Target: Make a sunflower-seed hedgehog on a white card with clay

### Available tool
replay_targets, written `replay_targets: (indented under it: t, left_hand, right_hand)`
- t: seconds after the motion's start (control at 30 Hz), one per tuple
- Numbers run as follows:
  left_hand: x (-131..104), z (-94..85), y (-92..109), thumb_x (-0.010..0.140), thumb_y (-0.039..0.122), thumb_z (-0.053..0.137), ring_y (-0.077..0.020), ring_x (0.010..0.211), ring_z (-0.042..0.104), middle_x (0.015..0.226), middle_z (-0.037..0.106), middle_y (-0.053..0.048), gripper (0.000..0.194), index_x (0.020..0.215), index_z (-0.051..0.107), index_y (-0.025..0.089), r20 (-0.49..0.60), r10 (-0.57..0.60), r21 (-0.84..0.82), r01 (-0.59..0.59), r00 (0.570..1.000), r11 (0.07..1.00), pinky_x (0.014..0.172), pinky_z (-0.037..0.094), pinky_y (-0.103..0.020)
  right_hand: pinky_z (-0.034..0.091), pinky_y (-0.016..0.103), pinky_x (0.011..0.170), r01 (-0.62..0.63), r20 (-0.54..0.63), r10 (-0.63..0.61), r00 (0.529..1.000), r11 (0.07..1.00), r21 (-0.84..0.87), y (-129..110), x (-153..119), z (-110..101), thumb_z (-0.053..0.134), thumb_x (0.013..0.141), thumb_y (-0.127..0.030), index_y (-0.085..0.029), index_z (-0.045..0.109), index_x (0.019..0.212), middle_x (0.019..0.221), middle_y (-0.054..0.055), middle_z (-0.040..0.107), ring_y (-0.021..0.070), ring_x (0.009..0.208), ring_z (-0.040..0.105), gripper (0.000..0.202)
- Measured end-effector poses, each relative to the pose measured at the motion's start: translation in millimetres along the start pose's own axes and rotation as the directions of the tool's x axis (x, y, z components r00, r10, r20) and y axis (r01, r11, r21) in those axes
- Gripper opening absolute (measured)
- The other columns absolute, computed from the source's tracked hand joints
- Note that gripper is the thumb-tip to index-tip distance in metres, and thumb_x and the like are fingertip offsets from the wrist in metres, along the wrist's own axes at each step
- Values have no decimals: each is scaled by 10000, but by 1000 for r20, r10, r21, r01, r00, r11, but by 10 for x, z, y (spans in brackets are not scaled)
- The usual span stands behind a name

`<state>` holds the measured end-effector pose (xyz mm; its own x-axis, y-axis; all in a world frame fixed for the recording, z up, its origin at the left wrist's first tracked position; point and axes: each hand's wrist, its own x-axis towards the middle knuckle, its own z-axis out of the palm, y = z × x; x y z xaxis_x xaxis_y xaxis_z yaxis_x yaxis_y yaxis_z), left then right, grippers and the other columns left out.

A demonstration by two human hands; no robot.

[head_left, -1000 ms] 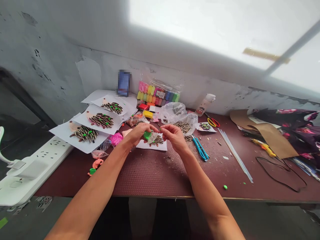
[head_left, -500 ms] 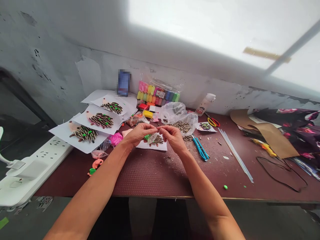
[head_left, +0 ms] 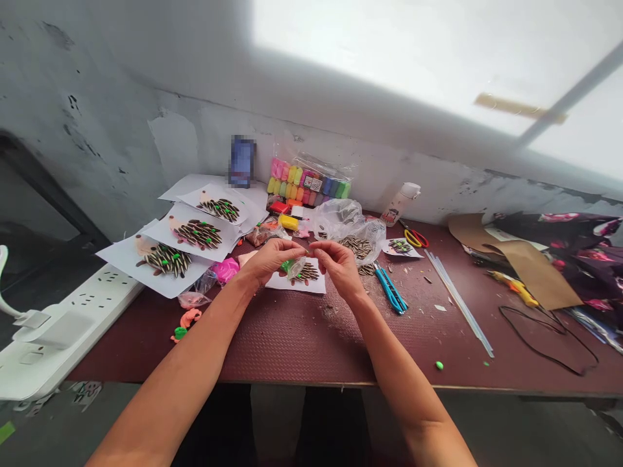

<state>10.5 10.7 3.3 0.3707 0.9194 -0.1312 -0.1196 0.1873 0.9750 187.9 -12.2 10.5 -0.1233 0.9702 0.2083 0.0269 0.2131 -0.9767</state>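
My left hand (head_left: pixel 275 261) is closed around a small clear bag with green clay (head_left: pixel 288 266), its thumb and forefinger pinched at the top. Close to its right, my right hand (head_left: pixel 337 263) is pinched too; whatever lies between its fingertips is too small to make out. The two sets of fingertips almost meet. Below and behind them lies a white card (head_left: pixel 317 285) with dark striped seeds stuck on it, partly covered by my left hand. More striped seeds (head_left: pixel 359 247) spill from a clear plastic bag (head_left: pixel 335 217) beyond my right hand.
Paper sheets with seed hedgehogs (head_left: pixel 168 259) lie left, by a white power strip (head_left: pixel 92 301). Behind are colored clay packs (head_left: pixel 309 185) and a bottle (head_left: pixel 400 204). To the right are scissors (head_left: pixel 415 237), a blue cutter (head_left: pixel 390 290), glue sticks (head_left: pixel 460 303) and a glue gun (head_left: pixel 516 288).
The fingertips of my right hand have moved slightly away from those of my left hand. Otherwise both hands stay almost where they were.
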Motion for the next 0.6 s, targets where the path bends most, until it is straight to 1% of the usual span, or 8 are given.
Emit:
replay_targets:
  t: [0.1,0.17,0.33,0.43,0.53,0.6]
  left_hand:
    - [4,-3,1,733,361,802,-55,385,439,524,566,38,243,762,714,136,-1,1,10,-1,1000,1000,356,258,-199]
    - [7,-5,-5,711,378,812,-59,382,446,518,565,37,265,757,710,136,4,2,9,-2,1000,1000,350,255,-198]
    - [5,0,-35,686,427,827,-62,384,456,528,576,29,330,778,716,130,49,12,-5,-12,999,1000,354,267,-195]
    - [0,13,-39,701,424,813,-68,405,479,545,598,8,324,779,727,121,89,16,-22,-14,996,1000,366,285,-193]
    - [-4,24,-23,698,411,810,-73,423,499,562,618,-9,308,758,734,119,98,14,-44,-10,995,999,375,302,-193]
    - [-9,27,-6,686,396,817,-70,416,487,558,612,-3,294,751,738,121,97,6,-50,-1,995,999,370,296,-194]
  right_hand:
    - [410,237,527,24,-22,-25,999,999,-44,23,-5,0,733,788,-454,-199,704,869,740,10,692,99,561,503,269]
    - [417,242,560,62,-34,-65,997,993,-98,34,-11,-1,709,814,-455,-194,699,860,734,8,670,108,597,510,265]
    - [410,270,630,180,-46,-198,979,949,-258,58,-17,-1,736,814,-405,-217,775,835,700,-8,554,123,643,448,193]
    - [399,277,638,194,-40,-211,977,947,-257,81,-9,0,754,802,-403,-237,796,849,693,-16,502,128,647,425,178]
    - [390,279,633,183,-34,-196,980,955,-236,96,-4,4,756,801,-409,-235,792,869,690,-20,502,126,634,409,191]
    - [386,280,630,196,-38,-211,977,950,-241,91,-10,11,752,809,-406,-234,787,870,699,-18,510,127,633,410,186]
